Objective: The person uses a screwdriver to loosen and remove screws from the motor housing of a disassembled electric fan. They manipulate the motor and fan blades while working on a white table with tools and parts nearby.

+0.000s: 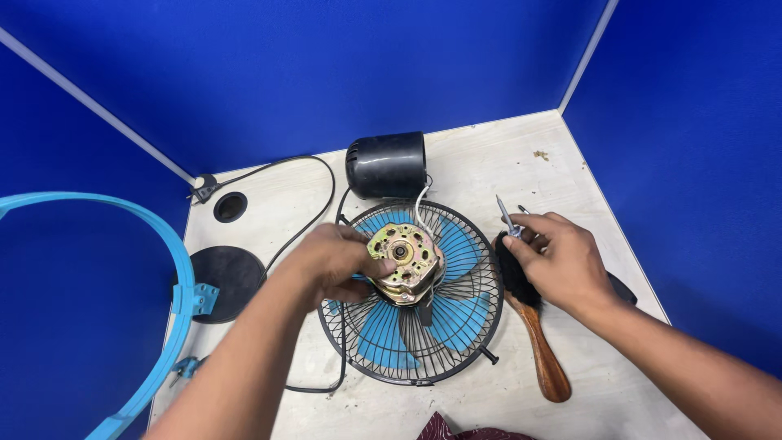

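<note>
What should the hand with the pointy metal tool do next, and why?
Probably bring the tool in the right hand over to the motor. The left hand grips that motor above the fan grille, and the tool is off to the side.

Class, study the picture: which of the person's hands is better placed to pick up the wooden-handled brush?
Probably the right hand: it hovers directly over the brush bristles, though it already holds small metal tools. The left hand grips the fan motor.
</note>
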